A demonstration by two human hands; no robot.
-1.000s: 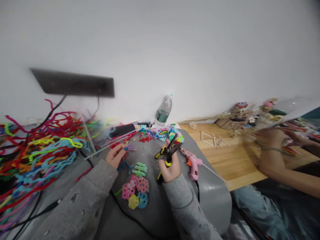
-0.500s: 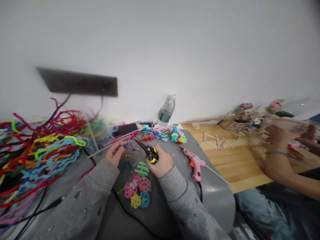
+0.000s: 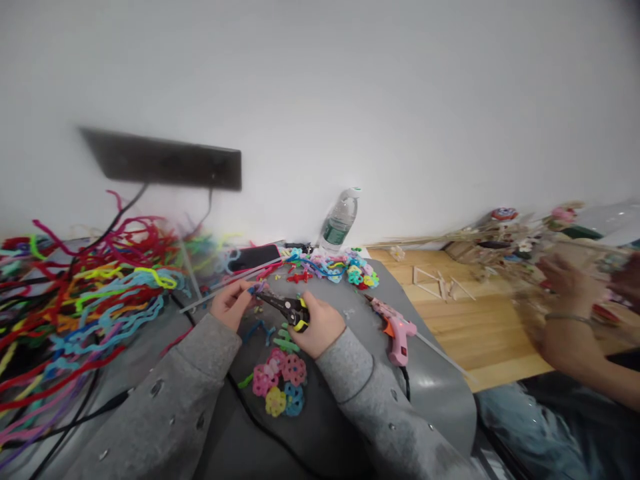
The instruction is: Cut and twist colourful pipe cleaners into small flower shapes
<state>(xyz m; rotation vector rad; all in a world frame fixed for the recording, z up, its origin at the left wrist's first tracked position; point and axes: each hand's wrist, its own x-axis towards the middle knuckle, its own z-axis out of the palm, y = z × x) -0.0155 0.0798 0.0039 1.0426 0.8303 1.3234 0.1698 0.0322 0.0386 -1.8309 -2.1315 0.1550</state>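
My right hand (image 3: 320, 325) is closed around the yellow-and-black handles of a pair of pliers (image 3: 285, 305). The pliers' dark jaws point left and reach a small purple and blue pipe-cleaner piece (image 3: 259, 288). That piece is pinched in the fingertips of my left hand (image 3: 231, 305). Whether the jaws grip or only touch it I cannot tell. Just below lie a bent blue pipe cleaner (image 3: 259, 330) and a green coiled piece (image 3: 286, 341). Nearer me rests a cluster of pink, yellow and blue pipe-cleaner flowers (image 3: 275, 402).
A pink glue gun (image 3: 399, 333) with its cable lies to the right. Tangled pipe cleaners (image 3: 100, 313) cover the left side. Behind are a phone (image 3: 255, 259), more pipe-cleaner flowers (image 3: 364, 272) and a water bottle (image 3: 341, 220). A co-worker's hands (image 3: 570, 287) are blurred at far right.
The pliers have swung left and down, so their jaws now meet the small piece in my left hand. The whole view has shifted slightly.
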